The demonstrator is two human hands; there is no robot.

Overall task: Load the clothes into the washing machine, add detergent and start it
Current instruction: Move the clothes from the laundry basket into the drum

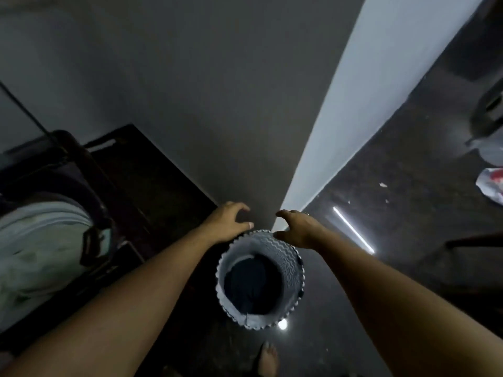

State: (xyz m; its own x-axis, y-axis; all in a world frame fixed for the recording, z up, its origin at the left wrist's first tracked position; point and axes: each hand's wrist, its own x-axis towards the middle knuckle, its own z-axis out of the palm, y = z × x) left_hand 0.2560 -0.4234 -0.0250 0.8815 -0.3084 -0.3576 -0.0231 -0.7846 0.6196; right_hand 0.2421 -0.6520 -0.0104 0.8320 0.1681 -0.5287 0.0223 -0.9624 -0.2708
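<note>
Dark clothes (253,284) lie bundled at the bottom of the pale, zigzag-patterned laundry basket (290,263). It stands on the glossy dark floor (394,268) just ahead of your bare foot (268,357) and close to a wall corner (353,118).

Your left hand (228,224) and right hand (298,229) are at the basket's far rim, one on each side. The fingers are spread and loosely curled, gripping nothing. Whether either palm touches the rim cannot be told from this view.

As I judge it, you are at the very start. The load is not yet out of the basket, and no washing machine or detergent is in view, so carrying, loading, dosing and starting all remain.

To your left a pale bundle of fabric (40,240) sits on dark furniture (152,180). Far right on the floor lies a crumpled white-and-red wrapper (492,186), too blurred to read. No brand, label or writing is legible anywhere.
</note>
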